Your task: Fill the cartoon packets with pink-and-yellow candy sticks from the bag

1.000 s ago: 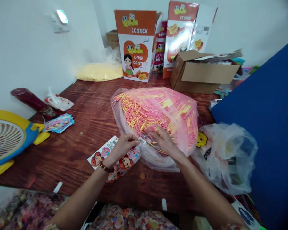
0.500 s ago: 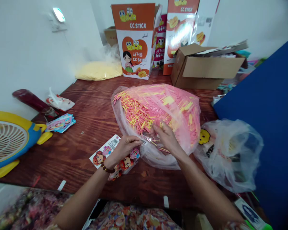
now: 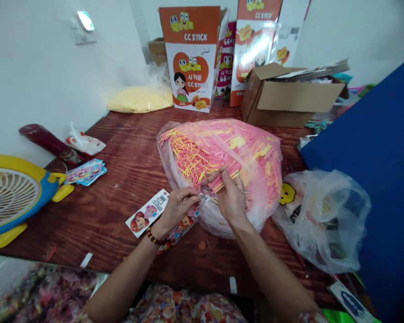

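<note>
A large clear plastic bag (image 3: 218, 226) lies open on the table, filled with thin pink and yellow sticks (image 3: 190, 159). Over its near side, my right hand (image 3: 233, 195) has its thumb and fingers closed round a small bundle of the sticks (image 3: 218, 183). My left hand (image 3: 180, 206) pinches the upper edge of a small clear packet printed with cartoon figures (image 3: 185, 224), partly hidden under the hand. Just left of it a white printed card (image 3: 146, 213) with a red-haired cartoon girl rests flat on the wood.
A yellow and blue fan (image 3: 16, 197) and a stack of printed packets (image 3: 87, 172) stand at the left. Behind are a CC Stick box (image 3: 190, 58), an open cardboard box (image 3: 289, 96) and a yellow-filled bag (image 3: 139, 98). A crumpled plastic bag (image 3: 336, 220) lies right, beside a blue panel (image 3: 380, 148).
My right hand has turned and moved slightly, and a bundle of sticks now shows in its fingers. My left hand keeps hold of the packet near the same spot.
</note>
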`<action>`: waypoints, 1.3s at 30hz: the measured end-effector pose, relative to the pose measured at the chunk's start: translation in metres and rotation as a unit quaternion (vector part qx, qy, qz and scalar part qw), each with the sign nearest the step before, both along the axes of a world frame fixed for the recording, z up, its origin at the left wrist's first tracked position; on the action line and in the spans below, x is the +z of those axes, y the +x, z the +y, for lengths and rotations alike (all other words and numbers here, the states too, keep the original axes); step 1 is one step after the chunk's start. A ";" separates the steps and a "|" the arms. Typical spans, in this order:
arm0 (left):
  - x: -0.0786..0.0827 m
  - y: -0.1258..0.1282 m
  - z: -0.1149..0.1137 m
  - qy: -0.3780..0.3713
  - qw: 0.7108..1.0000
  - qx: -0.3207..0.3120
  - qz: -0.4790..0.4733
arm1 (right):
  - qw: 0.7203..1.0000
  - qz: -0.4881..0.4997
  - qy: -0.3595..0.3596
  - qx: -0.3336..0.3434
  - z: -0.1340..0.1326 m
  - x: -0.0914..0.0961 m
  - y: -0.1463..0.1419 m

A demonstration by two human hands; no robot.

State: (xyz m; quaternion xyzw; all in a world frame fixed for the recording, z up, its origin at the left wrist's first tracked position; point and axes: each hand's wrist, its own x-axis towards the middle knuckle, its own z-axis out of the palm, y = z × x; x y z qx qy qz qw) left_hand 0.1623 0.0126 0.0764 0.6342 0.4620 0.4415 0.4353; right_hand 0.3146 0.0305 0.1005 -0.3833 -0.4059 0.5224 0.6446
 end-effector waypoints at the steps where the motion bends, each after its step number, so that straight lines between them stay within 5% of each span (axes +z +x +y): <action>1: 0.000 -0.001 0.000 0.000 1.000 -0.006 0.009 | 1.000 -0.028 0.000 -0.002 0.000 -0.001 0.002; 5: -0.002 -0.001 -0.001 -0.014 0.999 -0.021 0.024 | 0.995 -0.103 -0.002 -0.004 -0.001 -0.003 0.006; 14: -0.004 0.003 -0.003 -0.101 0.993 -0.051 -0.027 | 0.995 -0.103 0.005 -0.001 -0.002 -0.008 0.001; 22: -0.006 0.007 -0.003 -0.079 0.996 -0.030 -0.026 | 0.997 -0.070 -0.036 0.017 -0.012 -0.009 0.003; 29: -0.010 0.013 0.006 -0.087 0.993 -0.032 -0.072 | 0.984 -0.129 -0.006 0.125 -0.006 -0.003 0.017; 39: -0.012 0.021 0.015 -0.067 0.991 -0.009 -0.118 | 0.977 -0.175 0.005 0.120 0.007 0.010 0.028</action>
